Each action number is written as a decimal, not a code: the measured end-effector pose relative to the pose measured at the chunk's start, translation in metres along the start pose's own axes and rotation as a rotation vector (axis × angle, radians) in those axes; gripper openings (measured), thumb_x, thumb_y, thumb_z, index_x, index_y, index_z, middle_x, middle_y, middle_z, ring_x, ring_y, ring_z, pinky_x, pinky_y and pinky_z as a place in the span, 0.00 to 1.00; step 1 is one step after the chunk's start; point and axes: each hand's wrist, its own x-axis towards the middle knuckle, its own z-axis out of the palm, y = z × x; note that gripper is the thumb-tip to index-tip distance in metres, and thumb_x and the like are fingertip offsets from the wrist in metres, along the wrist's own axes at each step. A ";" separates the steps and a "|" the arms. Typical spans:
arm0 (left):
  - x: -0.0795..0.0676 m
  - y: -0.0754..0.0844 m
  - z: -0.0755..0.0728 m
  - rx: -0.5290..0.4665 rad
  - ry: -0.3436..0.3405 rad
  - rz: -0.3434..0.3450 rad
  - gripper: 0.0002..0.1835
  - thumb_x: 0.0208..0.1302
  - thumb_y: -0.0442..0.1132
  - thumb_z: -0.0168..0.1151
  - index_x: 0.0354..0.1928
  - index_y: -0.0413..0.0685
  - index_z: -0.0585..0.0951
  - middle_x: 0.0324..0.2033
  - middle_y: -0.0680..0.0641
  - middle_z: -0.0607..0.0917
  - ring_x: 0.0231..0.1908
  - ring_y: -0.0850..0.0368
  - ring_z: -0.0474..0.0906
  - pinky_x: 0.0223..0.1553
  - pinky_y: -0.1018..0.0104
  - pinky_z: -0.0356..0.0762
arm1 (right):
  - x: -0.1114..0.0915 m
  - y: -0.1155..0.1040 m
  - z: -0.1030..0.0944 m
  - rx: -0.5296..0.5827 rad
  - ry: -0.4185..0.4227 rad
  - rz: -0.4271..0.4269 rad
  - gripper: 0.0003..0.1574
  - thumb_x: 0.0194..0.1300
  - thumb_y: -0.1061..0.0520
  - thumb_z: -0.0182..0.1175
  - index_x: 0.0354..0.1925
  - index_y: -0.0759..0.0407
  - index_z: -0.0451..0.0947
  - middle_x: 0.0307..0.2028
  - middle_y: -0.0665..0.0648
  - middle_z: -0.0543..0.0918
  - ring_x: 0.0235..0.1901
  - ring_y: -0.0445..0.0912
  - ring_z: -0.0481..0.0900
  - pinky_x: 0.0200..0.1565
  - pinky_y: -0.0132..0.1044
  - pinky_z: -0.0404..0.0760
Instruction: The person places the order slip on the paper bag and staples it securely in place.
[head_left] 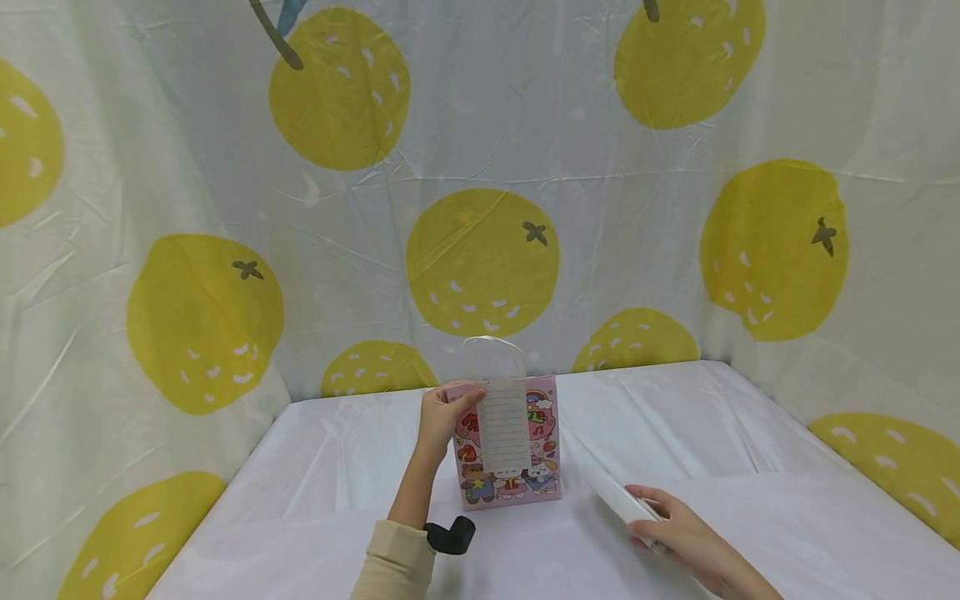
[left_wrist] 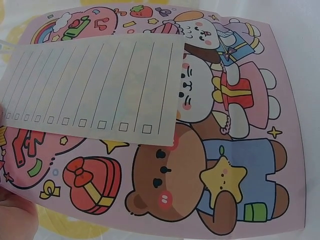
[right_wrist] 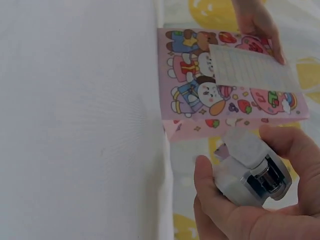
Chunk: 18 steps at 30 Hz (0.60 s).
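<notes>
A pink paper gift bag (head_left: pixel 546 483) with cartoon animals stands upright on the table. Against its front hangs a narrow lined paper slip (head_left: pixel 506 433) with checkboxes, seen close in the left wrist view. My left hand (head_left: pixel 435 421) pinches the slip and the bag together at the bag's upper left edge, thumb in front. To the right of the bag, my right hand (head_left: pixel 684 537) grips a white stapler (head_left: pixel 618 498), fingers and thumb around its rear part. Its front end points toward the bag. The right wrist view shows the stapler's (right_wrist: pixel 235 182) rear with a metal part.
The bag's white twisted handle (head_left: pixel 517 350) rises above its top edge. A white cloth (head_left: pixel 337 492) covers the table. Behind and at the sides hangs a curtain (head_left: pixel 487 100) printed with yellow fruit. A black wrist camera (head_left: pixel 452 536) sits on the left wrist.
</notes>
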 end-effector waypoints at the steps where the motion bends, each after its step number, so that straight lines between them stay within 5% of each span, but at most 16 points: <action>1: 0.000 0.000 0.000 0.001 -0.001 0.002 0.14 0.48 0.40 0.69 0.34 0.37 0.82 0.20 0.58 0.83 0.22 0.65 0.78 0.25 0.72 0.74 | 0.000 -0.001 -0.001 0.004 -0.003 -0.001 0.46 0.60 0.56 0.56 0.66 0.73 0.43 0.61 0.78 0.56 0.44 0.46 0.73 0.43 0.38 0.76; 7: 0.001 -0.001 0.001 -0.008 0.003 -0.004 0.14 0.47 0.40 0.70 0.33 0.38 0.82 0.19 0.58 0.83 0.22 0.65 0.78 0.25 0.71 0.74 | -0.001 -0.005 -0.003 0.094 0.044 -0.049 0.48 0.61 0.56 0.56 0.67 0.71 0.41 0.55 0.69 0.66 0.46 0.44 0.74 0.47 0.36 0.77; 14: 0.000 0.002 0.000 -0.002 0.002 -0.019 0.14 0.48 0.38 0.69 0.35 0.35 0.81 0.19 0.59 0.82 0.22 0.65 0.77 0.26 0.72 0.73 | 0.002 -0.013 -0.003 0.253 0.272 -0.086 0.42 0.63 0.57 0.55 0.65 0.67 0.44 0.47 0.54 0.67 0.40 0.34 0.76 0.48 0.32 0.77; 18: 0.000 0.004 -0.001 0.007 -0.004 -0.032 0.14 0.49 0.36 0.68 0.36 0.32 0.81 0.19 0.60 0.82 0.22 0.65 0.77 0.27 0.72 0.73 | 0.004 -0.020 -0.005 0.261 0.320 -0.105 0.37 0.64 0.54 0.54 0.62 0.64 0.47 0.43 0.48 0.70 0.39 0.32 0.76 0.46 0.32 0.78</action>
